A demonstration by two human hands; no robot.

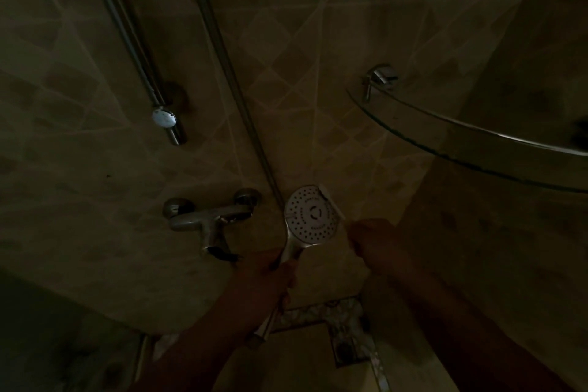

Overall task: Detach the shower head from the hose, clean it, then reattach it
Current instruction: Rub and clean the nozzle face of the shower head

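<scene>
Left hand (pixel 267 277) low in the centre of the frame, fingers curled round the handle of the shower head (pixel 311 216). Right hand (pixel 372 242) just right of it, fingers seemingly pinching a small pale brush (pixel 332 205) laid against the head's right edge, though too dim to tell for sure. Shower head just below centre, round white face turned up toward the camera, dotted with dark nozzle holes, handle's lower end poking out beneath the left hand.

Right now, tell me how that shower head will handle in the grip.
The shower head is probably rigid; the left hand holds its handle and the face stays upright. Its glossy handle may be slippery if wet. The wide face probably makes it top-heavy.
</scene>
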